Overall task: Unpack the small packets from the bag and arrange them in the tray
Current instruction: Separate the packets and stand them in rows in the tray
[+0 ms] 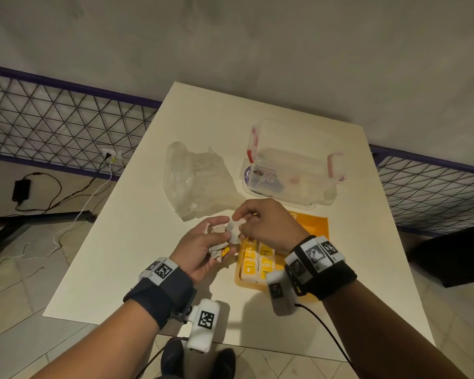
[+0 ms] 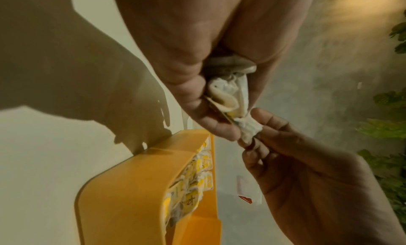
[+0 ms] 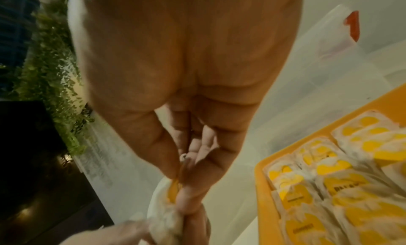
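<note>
My left hand [image 1: 216, 237] grips a bunch of small white-and-yellow packets [image 1: 219, 248] just left of the yellow tray [image 1: 314, 227]. My right hand [image 1: 241, 224] pinches the crumpled end of one packet [image 1: 233, 230] in that bunch. The left wrist view shows the held packets [image 2: 226, 94] and the right fingers [image 2: 259, 117] on a white packet end [image 2: 250, 127]. Several packets [image 1: 257, 262] lie in rows in the tray's near part, seen closer in the right wrist view [image 3: 329, 182]. The crumpled clear plastic bag [image 1: 196, 179] lies on the table behind my left hand.
A clear plastic container [image 1: 293, 165] with red latches stands behind the tray on the white table [image 1: 121, 255]. Cables and a power adapter [image 1: 21, 190] lie on the floor at the left. A wire-mesh fence [image 1: 52, 113] runs behind the table.
</note>
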`<state>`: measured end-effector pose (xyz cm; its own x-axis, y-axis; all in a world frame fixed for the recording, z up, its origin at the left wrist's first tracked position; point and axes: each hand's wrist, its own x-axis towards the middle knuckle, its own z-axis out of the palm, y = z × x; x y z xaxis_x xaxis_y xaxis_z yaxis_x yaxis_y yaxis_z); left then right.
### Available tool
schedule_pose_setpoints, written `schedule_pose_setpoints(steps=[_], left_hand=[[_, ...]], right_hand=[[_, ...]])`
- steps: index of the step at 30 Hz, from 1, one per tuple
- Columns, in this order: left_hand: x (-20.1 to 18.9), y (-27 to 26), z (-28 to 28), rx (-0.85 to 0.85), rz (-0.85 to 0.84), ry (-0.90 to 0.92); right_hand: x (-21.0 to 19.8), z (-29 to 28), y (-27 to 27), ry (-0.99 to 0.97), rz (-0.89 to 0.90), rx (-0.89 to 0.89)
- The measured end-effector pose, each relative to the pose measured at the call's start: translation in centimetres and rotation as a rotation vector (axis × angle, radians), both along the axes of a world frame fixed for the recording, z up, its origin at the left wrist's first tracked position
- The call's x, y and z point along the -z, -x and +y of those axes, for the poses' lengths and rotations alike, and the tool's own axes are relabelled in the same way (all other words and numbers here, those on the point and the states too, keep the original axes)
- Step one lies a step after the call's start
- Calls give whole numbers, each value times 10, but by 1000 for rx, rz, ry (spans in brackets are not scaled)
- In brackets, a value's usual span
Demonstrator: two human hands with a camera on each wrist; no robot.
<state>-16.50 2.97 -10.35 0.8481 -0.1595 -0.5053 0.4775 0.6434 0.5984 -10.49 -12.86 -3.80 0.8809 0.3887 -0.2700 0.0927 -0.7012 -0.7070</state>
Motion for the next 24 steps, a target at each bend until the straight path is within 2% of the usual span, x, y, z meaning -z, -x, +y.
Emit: schedule_pose_setpoints(steps=[3,10,14,24], left_hand=[[-2,-1,-1,5,0,-30],[-3,-2,0,22,14,33],[6,0,7,12,24,-23],[9,3,12,10,23,-30]], right_hand=[[-1,-7,-1,-43,25,-17],[-9,-12,-9,-62,-128,-64],[-18,-20,-24,160,-245,-39],[-22,-38,-34,460,-251,64]])
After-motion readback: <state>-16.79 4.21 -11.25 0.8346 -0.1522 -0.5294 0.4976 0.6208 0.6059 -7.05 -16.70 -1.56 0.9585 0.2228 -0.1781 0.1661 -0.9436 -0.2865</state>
